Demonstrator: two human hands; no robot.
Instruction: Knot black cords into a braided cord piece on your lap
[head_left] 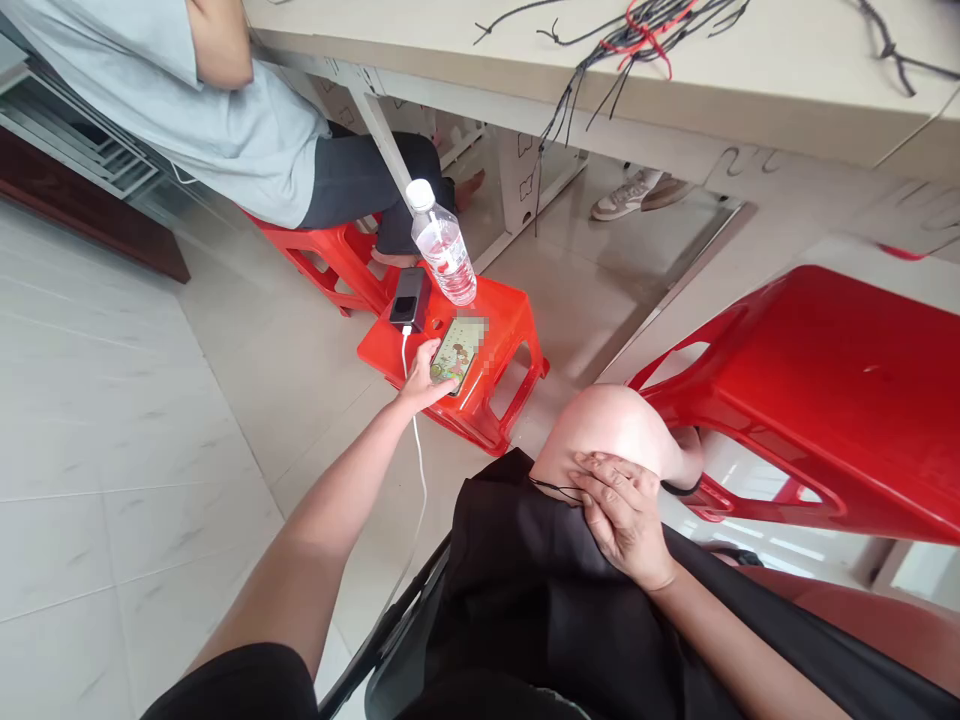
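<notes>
Red plastic stool (450,350) carries a black power bank (409,298), its white cable (417,450) trailing down past the stool, and a clear plastic water bottle (442,243) with a white cap, holding water, its small label unreadable. The left hand (424,378) grasps a smartphone (456,352) over the stool top, the screen showing a cartoon picture, partly pixelated. The right hand (622,515) lies relaxed and empty on a bare knee (600,430). Black cords (637,30) with red ties lie on the bench (750,90) beyond.
</notes>
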